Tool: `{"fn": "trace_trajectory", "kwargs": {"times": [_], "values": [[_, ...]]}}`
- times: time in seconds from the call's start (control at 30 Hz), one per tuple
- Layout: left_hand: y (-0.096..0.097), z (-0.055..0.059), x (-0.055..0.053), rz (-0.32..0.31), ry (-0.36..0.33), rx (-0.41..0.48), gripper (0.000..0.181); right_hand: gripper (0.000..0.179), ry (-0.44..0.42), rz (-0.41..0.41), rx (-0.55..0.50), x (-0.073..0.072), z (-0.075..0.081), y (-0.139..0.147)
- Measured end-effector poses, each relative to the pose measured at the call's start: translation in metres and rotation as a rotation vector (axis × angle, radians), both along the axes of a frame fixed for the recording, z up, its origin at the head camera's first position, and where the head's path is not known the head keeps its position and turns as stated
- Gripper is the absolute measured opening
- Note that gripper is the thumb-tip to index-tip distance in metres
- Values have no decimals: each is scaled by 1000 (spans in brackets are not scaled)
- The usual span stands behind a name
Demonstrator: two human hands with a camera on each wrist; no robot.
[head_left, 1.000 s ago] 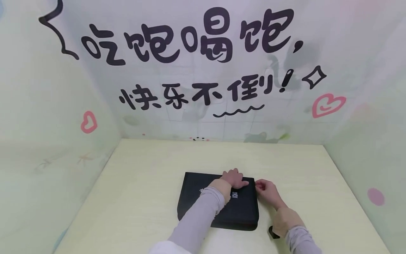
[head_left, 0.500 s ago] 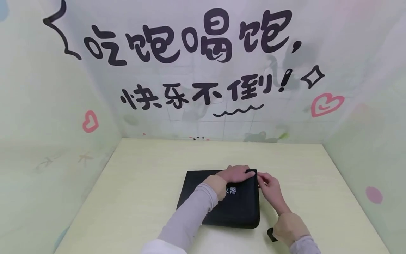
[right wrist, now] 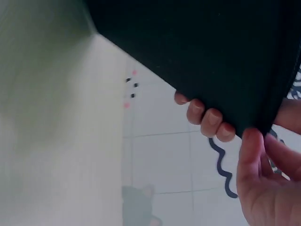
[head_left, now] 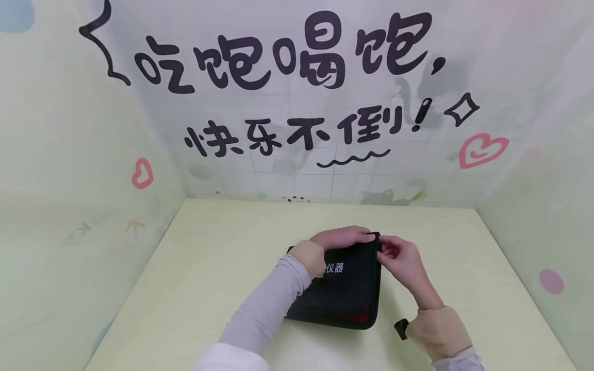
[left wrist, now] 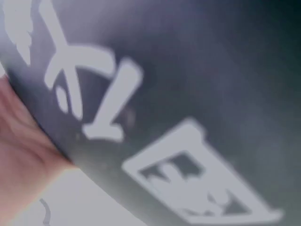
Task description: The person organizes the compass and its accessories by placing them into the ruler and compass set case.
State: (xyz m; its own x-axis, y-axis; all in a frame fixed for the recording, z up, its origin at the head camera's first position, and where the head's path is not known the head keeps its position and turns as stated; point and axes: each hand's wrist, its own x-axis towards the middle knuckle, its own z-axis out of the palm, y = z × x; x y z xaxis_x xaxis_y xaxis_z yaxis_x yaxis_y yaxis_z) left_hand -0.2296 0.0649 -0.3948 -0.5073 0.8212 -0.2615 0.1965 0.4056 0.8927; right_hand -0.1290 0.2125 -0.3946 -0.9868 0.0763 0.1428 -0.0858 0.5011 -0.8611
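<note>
A black zip case [head_left: 343, 291] with white lettering is tilted up off the table at its far side, a bit of red lining [head_left: 359, 317] showing at its near right corner. My left hand [head_left: 342, 237] grips the far edge; in the right wrist view its fingertips [right wrist: 211, 118] curl round to the underside. At the far right corner my right hand [head_left: 405, 260] pinches the case's edge between thumb and forefinger; whether a zip pull is between them is hidden. In the left wrist view the case's lettered cover [left wrist: 197, 84] fills most of the frame.
The pale wooden table [head_left: 223, 257] spreads round the case. A printed back wall [head_left: 287, 175] closes off the far side, with side walls left and right. A small black object [head_left: 401, 329] sits at my right wrist's band.
The case's far side has been raised and moved away from me. My left hand shifts from lying on top to gripping the far edge; my right hand follows the corner upward.
</note>
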Motion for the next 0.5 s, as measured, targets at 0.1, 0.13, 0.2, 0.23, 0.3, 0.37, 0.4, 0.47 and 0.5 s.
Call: {"fn": "trace_trajectory", "kwargs": {"times": [0.1,0.13,0.2,0.23,0.3,0.37,0.4,0.47,0.5], "values": [[-1,7,0,-7,-62,18,39,18,21,27,11,0,7,0],[-1,8,0,-7,-74,18,39,17,37,23,37,-1,9,0],[1,9,0,-16,-82,11,39,13,63,16,113,-2,11,1],[2,9,1,-18,-81,5,39,11,68,10,149,-2,12,2],[4,8,2,-28,-82,-8,38,10,67,4,203,-1,13,3],[8,7,3,-46,-65,-30,36,8,56,12,229,0,14,5],[9,6,4,-52,-56,-41,36,7,53,18,238,1,13,6],[11,4,5,-62,-34,-67,35,7,66,28,267,3,12,7],[13,3,5,-64,-24,-79,35,7,80,31,283,3,11,7]]}}
